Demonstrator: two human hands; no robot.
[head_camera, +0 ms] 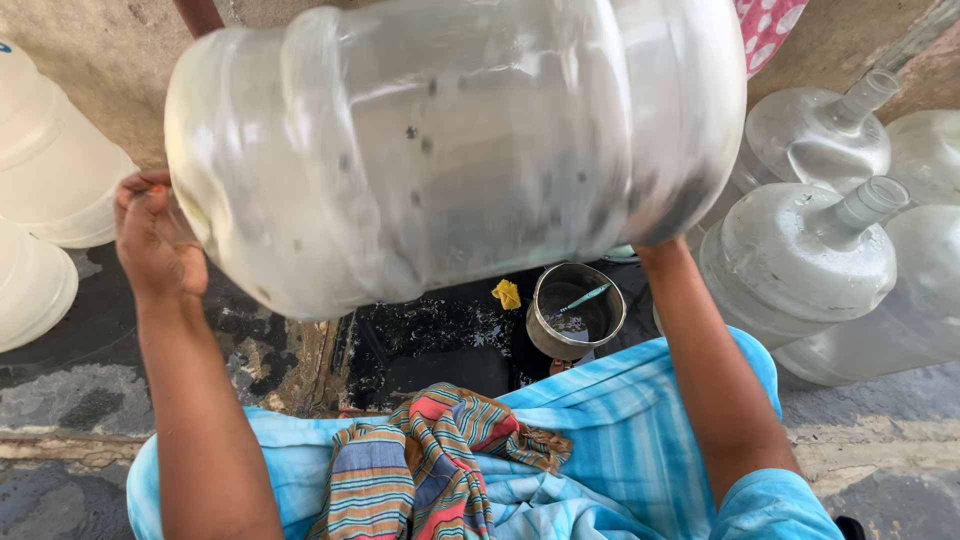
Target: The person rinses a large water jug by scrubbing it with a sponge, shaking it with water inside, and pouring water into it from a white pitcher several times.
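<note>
Above the wet floor, both hands (152, 240) grip a ribbed, cloudy plastic jug (455, 140).

Rough tan plaster wall (90, 40) behind, wet grey concrete floor (90, 390) with dark patches, dark drain pit (430, 345) in the middle, pale raised kerb (870, 450) across the front, soft even daylight.

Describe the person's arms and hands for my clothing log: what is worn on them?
Both forearms are bare, with no gloves, watch or rings visible on the left hand. A light blue short sleeve covers the right upper arm. The right hand is hidden behind the jug.
</note>
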